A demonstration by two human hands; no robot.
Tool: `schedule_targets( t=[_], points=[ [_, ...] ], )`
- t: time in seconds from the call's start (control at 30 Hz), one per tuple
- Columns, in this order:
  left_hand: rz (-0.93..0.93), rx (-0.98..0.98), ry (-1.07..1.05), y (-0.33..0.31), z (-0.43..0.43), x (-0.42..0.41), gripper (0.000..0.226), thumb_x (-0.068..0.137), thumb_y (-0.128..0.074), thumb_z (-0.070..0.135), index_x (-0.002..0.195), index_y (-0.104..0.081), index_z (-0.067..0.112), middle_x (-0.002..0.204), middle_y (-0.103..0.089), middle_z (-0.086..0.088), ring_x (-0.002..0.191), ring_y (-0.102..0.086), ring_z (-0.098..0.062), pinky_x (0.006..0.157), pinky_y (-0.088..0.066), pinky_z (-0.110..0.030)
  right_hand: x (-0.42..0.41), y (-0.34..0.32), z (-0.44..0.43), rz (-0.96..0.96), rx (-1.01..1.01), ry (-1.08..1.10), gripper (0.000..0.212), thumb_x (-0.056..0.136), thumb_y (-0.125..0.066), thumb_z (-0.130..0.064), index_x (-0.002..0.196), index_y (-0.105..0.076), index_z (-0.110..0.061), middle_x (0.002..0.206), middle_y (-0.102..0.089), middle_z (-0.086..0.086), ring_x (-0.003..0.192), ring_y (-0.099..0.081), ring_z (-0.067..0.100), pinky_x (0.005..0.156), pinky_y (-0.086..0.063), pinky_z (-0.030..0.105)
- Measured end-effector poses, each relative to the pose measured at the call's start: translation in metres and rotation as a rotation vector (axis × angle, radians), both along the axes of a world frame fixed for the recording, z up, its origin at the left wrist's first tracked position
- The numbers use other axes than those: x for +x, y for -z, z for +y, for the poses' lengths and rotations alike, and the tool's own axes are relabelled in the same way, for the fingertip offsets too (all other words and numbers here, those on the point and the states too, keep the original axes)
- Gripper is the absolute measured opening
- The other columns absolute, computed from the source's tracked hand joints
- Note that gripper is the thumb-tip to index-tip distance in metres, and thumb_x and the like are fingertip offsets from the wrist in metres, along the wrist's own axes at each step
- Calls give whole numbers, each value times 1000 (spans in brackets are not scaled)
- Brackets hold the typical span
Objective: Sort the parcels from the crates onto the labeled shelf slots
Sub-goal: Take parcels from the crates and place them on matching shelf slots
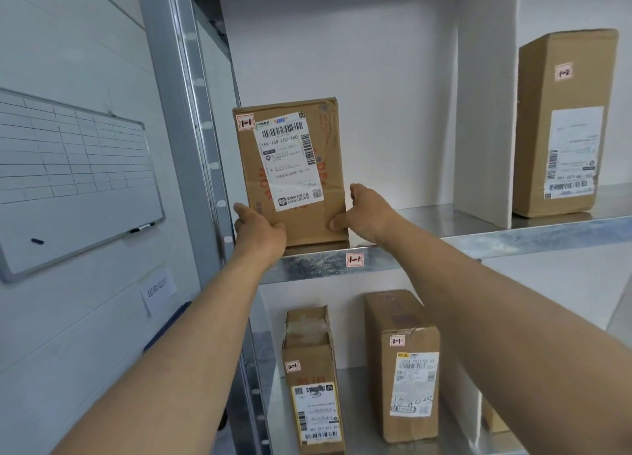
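A brown cardboard parcel [290, 171] with a white shipping label and a small "1-1" sticker stands upright at the front left of the upper metal shelf [444, 241]. The shelf edge below it carries a "1-1" label [354, 259]. My left hand [258, 230] grips the parcel's lower left corner. My right hand [367, 213] holds its lower right edge, thumb on the front face. Both arms reach up from below.
A white divider [485, 112] separates this slot from the one to the right, where a tall box marked "1-2" [564, 123] stands. On the lower shelf stand two boxes marked "2-1" [313, 386] [405, 369]. A whiteboard [75, 177] hangs on the left wall beside the shelf post [191, 112].
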State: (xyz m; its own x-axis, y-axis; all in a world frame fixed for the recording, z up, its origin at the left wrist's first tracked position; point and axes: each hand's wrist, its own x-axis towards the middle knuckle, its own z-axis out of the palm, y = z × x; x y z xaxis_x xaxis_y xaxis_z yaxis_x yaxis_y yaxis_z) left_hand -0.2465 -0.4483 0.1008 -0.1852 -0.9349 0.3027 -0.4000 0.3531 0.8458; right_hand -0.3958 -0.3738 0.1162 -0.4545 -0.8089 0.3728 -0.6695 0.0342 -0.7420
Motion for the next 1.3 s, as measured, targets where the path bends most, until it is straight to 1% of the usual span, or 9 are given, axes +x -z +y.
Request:
schedule_targets(
  t=[0.3, 0.43, 0.57, 0.73, 0.9, 0.97, 1.03, 1.13, 1.3],
  points=[
    [5, -65, 15, 9, 34, 8, 75, 98, -48, 15, 155, 1, 13, 158, -23, -9, 140, -32, -28, 113, -33, -38, 13, 6, 34, 6, 17, 9, 70, 85, -72, -14, 140, -32, 0, 144, -42, 15, 129, -43, 28, 89, -37, 28],
    [29, -104, 36, 19, 59, 16, 74, 97, -50, 17, 155, -3, 15, 156, -27, -7, 139, -34, -26, 112, -34, -39, 27, 14, 58, 31, 12, 7, 68, 85, -70, -16, 140, -33, -2, 142, -44, 14, 123, -48, 28, 92, -42, 33],
    [126, -152, 42, 33, 94, 32, 68, 99, -50, 24, 155, -12, 18, 158, -25, -3, 142, -30, -22, 109, -28, -30, 45, 26, 87, 35, -107, -44, 60, 85, -69, -14, 138, -41, -5, 130, -48, 6, 100, -49, 17, 76, -40, 26],
    [307, -190, -49, 69, 138, 68, 61, 97, -53, 30, 151, -26, 20, 154, -33, 1, 140, -35, -15, 107, -33, -29, 78, 64, 113, -2, -248, -112, 49, 87, -68, -28, 132, -53, -15, 124, -54, -3, 110, -53, 13, 85, -41, 25],
    [474, -42, -219, 129, 167, 120, 50, 97, -54, 30, 142, -39, 19, 128, -47, 8, 117, -46, -6, 89, -36, -16, 135, 122, 120, -150, -186, -288, 25, 89, -65, -33, 111, -62, -22, 102, -63, -7, 90, -60, 7, 77, -50, 25],
    [532, 23, -315, 155, 176, 146, 43, 96, -56, 27, 135, -45, 16, 118, -50, 9, 101, -51, 1, 70, -36, 1, 166, 147, 118, -192, -132, -365, 17, 89, -65, -33, 101, -64, -21, 95, -64, -8, 87, -59, 7, 75, -47, 25],
    [575, 84, -416, 182, 186, 175, 34, 95, -58, 25, 126, -47, 15, 105, -53, 14, 83, -54, 11, 62, -37, 2, 200, 173, 115, -219, -67, -456, 11, 89, -66, -29, 92, -66, -18, 85, -63, -9, 78, -57, 7, 70, -42, 24],
    [606, 159, -572, 220, 203, 222, 41, 95, -59, 28, 131, -46, 13, 128, -53, 2, 102, -53, -3, 88, -40, -17, 252, 206, 112, -217, 42, -589, 9, 89, -67, -28, 89, -67, -19, 84, -64, -10, 79, -59, 6, 68, -42, 20],
    [685, 263, -789, 263, 241, 307, 49, 95, -57, 33, 138, -42, 16, 142, -45, 0, 112, -47, -7, 90, -35, -20, 348, 246, 117, -208, 193, -759, 24, 86, -69, -29, 102, -69, -11, 101, -68, -2, 96, -62, 13, 88, -49, 32]
  ],
)
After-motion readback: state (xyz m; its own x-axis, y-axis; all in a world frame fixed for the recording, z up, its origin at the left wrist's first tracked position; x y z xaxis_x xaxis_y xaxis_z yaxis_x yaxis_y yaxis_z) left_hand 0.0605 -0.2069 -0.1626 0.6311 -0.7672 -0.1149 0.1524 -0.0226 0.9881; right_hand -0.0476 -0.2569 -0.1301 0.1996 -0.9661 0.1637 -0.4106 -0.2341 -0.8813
